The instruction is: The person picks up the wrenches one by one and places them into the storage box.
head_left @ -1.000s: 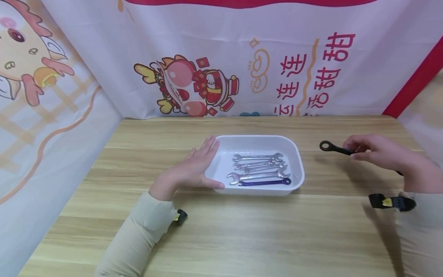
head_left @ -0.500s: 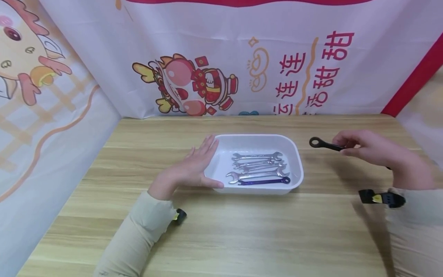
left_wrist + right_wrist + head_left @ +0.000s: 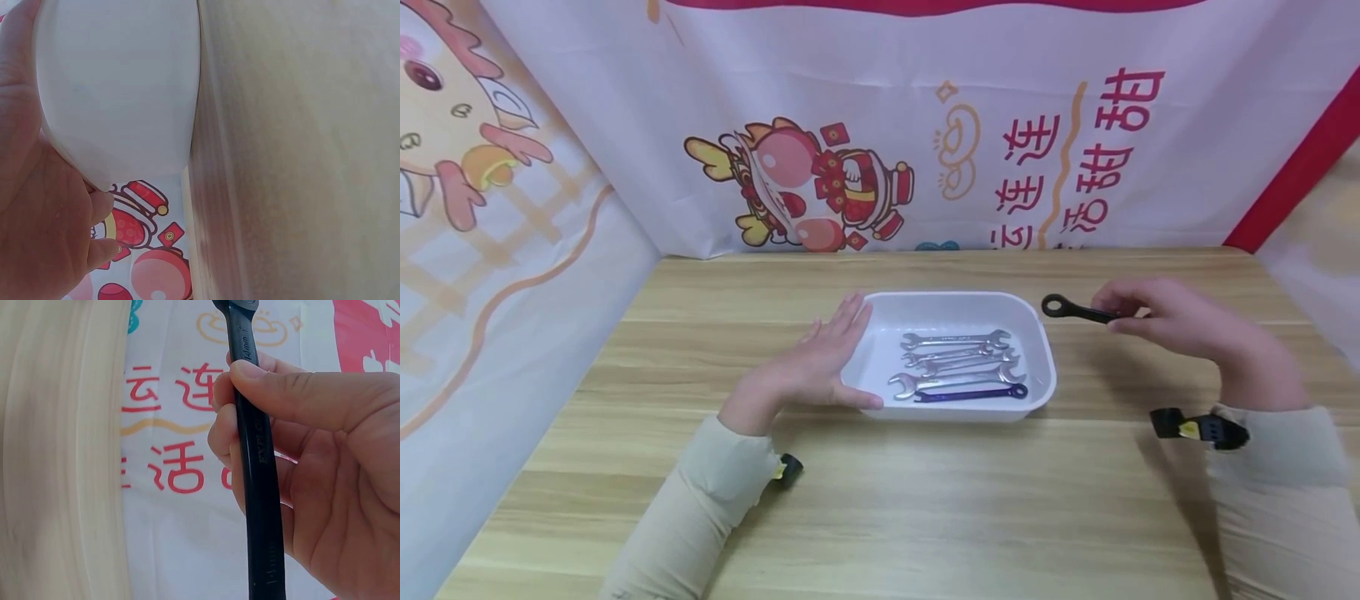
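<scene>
A black ring wrench [image 3: 1084,313] is held by my right hand [image 3: 1180,321], its ring end pointing left beside the tray's right rim. In the right wrist view, thumb and curled fingers pinch the wrench's shaft [image 3: 259,469], which bears a 14mm mark. The white plastic tray [image 3: 955,414] stands mid-table. Inside it lie several silver wrenches [image 3: 957,340] and one dark blue wrench [image 3: 970,394], roughly side by side. My left hand [image 3: 812,367] rests against the tray's left end, fingers and thumb extended along it; in the left wrist view the palm side touches the tray wall [image 3: 119,94].
The wood-grain table [image 3: 970,517] runs back to a white printed cloth [image 3: 850,67] hanging behind it. Another cloth [image 3: 550,250] closes off the left side. Both wrists carry small black cameras.
My right hand has moved left with the black wrench, bringing its ring end from well right of the tray to near the right rim. The left hand and tray stay put.
</scene>
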`<state>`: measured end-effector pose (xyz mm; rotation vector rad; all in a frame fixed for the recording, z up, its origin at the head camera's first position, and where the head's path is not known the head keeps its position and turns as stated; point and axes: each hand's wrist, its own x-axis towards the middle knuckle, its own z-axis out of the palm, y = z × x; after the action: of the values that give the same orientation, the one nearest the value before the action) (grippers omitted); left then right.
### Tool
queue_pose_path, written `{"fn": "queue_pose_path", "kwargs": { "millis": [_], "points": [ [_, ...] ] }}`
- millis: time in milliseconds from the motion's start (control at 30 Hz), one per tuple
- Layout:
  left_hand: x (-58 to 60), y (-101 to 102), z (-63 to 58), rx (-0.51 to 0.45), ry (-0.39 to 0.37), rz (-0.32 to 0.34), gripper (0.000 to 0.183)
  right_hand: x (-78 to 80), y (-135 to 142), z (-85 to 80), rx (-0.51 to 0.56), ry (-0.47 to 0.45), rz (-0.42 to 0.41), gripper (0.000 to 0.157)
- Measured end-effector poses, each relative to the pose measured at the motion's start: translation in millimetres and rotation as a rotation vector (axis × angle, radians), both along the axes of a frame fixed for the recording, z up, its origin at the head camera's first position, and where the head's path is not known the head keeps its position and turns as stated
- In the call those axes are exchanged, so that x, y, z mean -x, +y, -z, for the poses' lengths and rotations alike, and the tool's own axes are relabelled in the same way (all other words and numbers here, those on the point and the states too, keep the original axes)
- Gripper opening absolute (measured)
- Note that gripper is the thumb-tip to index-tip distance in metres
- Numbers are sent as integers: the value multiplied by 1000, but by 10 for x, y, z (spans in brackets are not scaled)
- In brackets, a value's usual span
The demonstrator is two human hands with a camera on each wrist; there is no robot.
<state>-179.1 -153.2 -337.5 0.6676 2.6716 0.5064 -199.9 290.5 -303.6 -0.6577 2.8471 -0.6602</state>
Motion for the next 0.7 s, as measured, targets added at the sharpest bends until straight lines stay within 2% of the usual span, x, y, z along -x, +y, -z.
{"fn": "queue_pose_path", "kwargs": {
  "millis": [267, 600, 700],
  "points": [
    [7, 2, 19, -3, -3, -3, 128, 0, -126, -46, 25, 7, -47, 25],
    [18, -1, 27, 0, 0, 7, 128, 9, -279, -83, 41, -19, -26, 27],
    [21, 0, 23, 0, 4, 7, 128, 20, -334, -107, 40, -6, -52, 26]
  ]
}}
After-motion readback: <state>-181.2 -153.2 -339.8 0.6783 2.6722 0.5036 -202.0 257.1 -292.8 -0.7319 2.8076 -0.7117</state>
